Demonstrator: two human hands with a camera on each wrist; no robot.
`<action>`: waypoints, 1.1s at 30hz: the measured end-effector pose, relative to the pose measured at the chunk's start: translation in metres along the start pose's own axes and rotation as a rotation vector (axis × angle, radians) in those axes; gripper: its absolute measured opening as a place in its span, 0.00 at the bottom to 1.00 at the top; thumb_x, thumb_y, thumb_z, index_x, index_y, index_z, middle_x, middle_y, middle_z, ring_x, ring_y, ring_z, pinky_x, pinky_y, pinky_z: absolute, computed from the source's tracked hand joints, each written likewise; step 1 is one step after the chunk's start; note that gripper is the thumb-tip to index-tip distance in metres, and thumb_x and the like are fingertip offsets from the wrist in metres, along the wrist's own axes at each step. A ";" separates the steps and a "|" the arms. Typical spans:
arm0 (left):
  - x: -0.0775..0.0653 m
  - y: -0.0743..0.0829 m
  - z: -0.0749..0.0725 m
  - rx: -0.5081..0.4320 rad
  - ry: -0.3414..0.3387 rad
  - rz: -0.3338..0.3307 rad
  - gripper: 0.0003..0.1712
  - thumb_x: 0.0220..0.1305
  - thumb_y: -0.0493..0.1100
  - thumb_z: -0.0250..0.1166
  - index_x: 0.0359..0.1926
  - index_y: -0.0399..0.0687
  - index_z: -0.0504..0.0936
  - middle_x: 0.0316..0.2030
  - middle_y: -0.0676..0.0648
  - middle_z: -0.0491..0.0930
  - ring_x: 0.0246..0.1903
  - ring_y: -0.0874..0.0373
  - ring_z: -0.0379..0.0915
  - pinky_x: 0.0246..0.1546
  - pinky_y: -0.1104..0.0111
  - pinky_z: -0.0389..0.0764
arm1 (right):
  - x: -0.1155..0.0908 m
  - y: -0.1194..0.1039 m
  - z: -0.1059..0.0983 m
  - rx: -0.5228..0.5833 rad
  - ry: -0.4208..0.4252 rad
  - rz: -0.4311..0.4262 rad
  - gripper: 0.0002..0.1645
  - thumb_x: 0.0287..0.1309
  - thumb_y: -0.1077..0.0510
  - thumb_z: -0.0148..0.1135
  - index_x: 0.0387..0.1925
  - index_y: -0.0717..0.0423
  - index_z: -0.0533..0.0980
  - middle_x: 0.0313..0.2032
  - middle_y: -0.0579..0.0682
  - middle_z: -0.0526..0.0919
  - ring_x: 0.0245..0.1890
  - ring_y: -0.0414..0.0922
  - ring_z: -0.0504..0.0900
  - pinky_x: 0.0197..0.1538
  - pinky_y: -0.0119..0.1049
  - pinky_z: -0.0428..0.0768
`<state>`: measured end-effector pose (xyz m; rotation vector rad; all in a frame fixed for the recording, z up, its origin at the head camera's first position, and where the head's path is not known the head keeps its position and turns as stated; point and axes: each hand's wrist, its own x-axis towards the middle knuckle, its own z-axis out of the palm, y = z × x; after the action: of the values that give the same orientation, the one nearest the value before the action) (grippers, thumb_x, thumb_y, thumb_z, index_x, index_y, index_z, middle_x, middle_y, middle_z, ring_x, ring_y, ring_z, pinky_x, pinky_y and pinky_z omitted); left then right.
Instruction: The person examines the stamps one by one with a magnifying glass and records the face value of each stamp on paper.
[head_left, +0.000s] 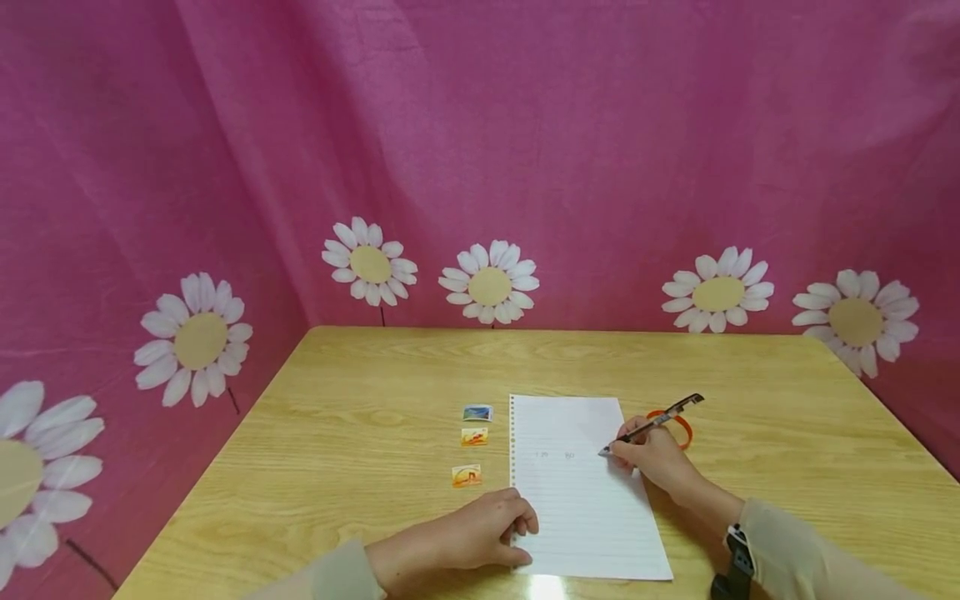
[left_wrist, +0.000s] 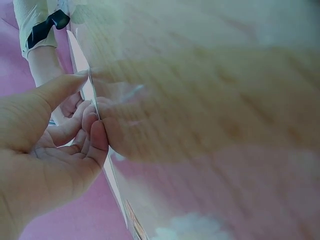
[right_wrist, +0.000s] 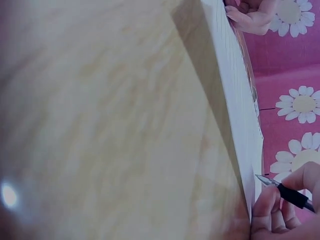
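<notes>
A sheet of lined white paper (head_left: 581, 521) with holes down its left edge lies on the table. Faint handwritten figures (head_left: 569, 456) stand on its upper part. My right hand (head_left: 660, 458) grips a pen (head_left: 678, 407) with a black grip section, its tip at the paper right of the figures. In the right wrist view the pen tip (right_wrist: 262, 179) shows close to the sheet. My left hand (head_left: 483, 533) rests on the sheet's lower left edge, fingers bent loosely; the left wrist view shows its thumb and fingertips (left_wrist: 100, 135) down on the surface.
Left of the paper lie a blue stamp-like picture (head_left: 477, 413) and two orange-yellow ones, the upper (head_left: 474, 437) and the lower (head_left: 467, 476). Behind my right hand is an orange-red ring (head_left: 684, 429). A pink flowered curtain (head_left: 525, 167) hangs around the wooden table (head_left: 337, 433).
</notes>
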<state>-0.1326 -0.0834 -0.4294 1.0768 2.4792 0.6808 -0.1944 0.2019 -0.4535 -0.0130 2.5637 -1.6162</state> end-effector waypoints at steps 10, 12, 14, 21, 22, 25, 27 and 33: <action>0.001 -0.001 -0.003 0.015 0.019 0.012 0.13 0.60 0.43 0.71 0.43 0.46 0.78 0.34 0.56 0.72 0.32 0.75 0.60 0.38 0.83 0.70 | 0.003 -0.007 -0.005 -0.038 -0.048 -0.039 0.11 0.56 0.63 0.63 0.36 0.64 0.71 0.22 0.45 0.76 0.24 0.38 0.75 0.29 0.30 0.75; -0.001 -0.001 -0.003 0.014 0.015 0.008 0.13 0.60 0.43 0.70 0.43 0.46 0.78 0.34 0.57 0.72 0.32 0.75 0.60 0.38 0.84 0.70 | 0.003 -0.006 -0.004 -0.038 -0.054 -0.032 0.11 0.56 0.62 0.64 0.35 0.64 0.71 0.22 0.45 0.76 0.23 0.38 0.75 0.29 0.30 0.75; -0.003 -0.002 -0.001 0.018 0.013 0.010 0.13 0.60 0.43 0.70 0.43 0.46 0.78 0.34 0.57 0.71 0.31 0.76 0.60 0.38 0.84 0.70 | 0.002 -0.004 -0.002 -0.037 -0.062 -0.033 0.11 0.56 0.62 0.64 0.35 0.64 0.71 0.22 0.45 0.76 0.23 0.39 0.75 0.29 0.30 0.75; -0.005 -0.004 0.001 0.004 0.020 0.025 0.13 0.60 0.42 0.70 0.43 0.46 0.78 0.34 0.57 0.71 0.30 0.76 0.59 0.37 0.84 0.69 | 0.001 -0.002 0.002 0.004 -0.029 0.005 0.10 0.56 0.63 0.62 0.36 0.63 0.70 0.23 0.44 0.77 0.24 0.37 0.75 0.28 0.30 0.74; -0.005 -0.004 0.001 0.009 0.022 0.029 0.13 0.61 0.42 0.70 0.43 0.46 0.78 0.34 0.57 0.71 0.30 0.76 0.59 0.37 0.84 0.69 | 0.001 -0.002 0.002 0.004 -0.023 0.006 0.10 0.57 0.63 0.61 0.37 0.64 0.70 0.23 0.45 0.77 0.24 0.38 0.75 0.28 0.30 0.74; -0.002 -0.005 0.000 0.022 0.024 0.034 0.13 0.60 0.43 0.70 0.43 0.46 0.78 0.34 0.57 0.71 0.31 0.76 0.59 0.38 0.85 0.69 | 0.000 -0.003 0.000 0.002 -0.009 -0.001 0.10 0.57 0.64 0.61 0.37 0.64 0.69 0.23 0.46 0.77 0.24 0.38 0.75 0.27 0.30 0.74; -0.001 -0.005 0.000 0.031 0.026 0.036 0.13 0.60 0.43 0.70 0.43 0.46 0.78 0.34 0.57 0.71 0.31 0.76 0.59 0.38 0.85 0.69 | 0.000 -0.003 0.000 -0.001 -0.016 -0.020 0.10 0.56 0.64 0.61 0.37 0.65 0.69 0.23 0.46 0.76 0.23 0.38 0.74 0.27 0.30 0.75; -0.001 -0.003 0.000 0.008 0.006 0.031 0.13 0.60 0.43 0.70 0.43 0.46 0.78 0.34 0.56 0.72 0.31 0.76 0.59 0.38 0.84 0.69 | 0.000 0.001 -0.001 0.011 0.010 -0.011 0.08 0.54 0.66 0.61 0.34 0.64 0.70 0.21 0.45 0.74 0.22 0.37 0.73 0.27 0.29 0.75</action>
<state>-0.1341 -0.0858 -0.4311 1.1204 2.4769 0.6845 -0.1942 0.2031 -0.4537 -0.0179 2.5661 -1.6385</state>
